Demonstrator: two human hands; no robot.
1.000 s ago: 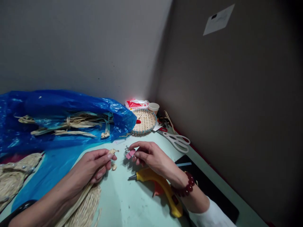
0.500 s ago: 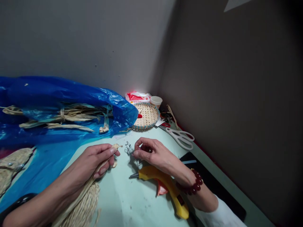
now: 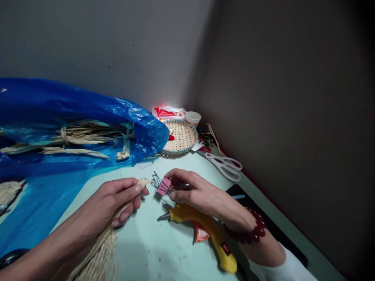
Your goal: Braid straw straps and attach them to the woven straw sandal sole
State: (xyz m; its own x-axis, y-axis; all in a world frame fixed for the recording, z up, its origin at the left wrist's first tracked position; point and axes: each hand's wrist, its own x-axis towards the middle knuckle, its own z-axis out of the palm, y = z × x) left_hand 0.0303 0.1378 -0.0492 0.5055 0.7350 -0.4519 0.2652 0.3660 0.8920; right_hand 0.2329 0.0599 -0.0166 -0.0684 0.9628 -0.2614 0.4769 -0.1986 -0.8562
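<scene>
The left hand (image 3: 124, 199) pinches the tip of a straw strip (image 3: 143, 182) between thumb and fingers, with braided straw (image 3: 101, 255) hanging below the wrist. The right hand (image 3: 190, 191) grips a pink clip (image 3: 163, 187) at its wire handles, over the pale green counter (image 3: 164, 257) and just beside the strip's tip. A yellow glue gun (image 3: 202, 224) lies beneath the right hand; white scissors (image 3: 225, 168) lie beyond it, near a round woven tray (image 3: 183, 136).
</scene>
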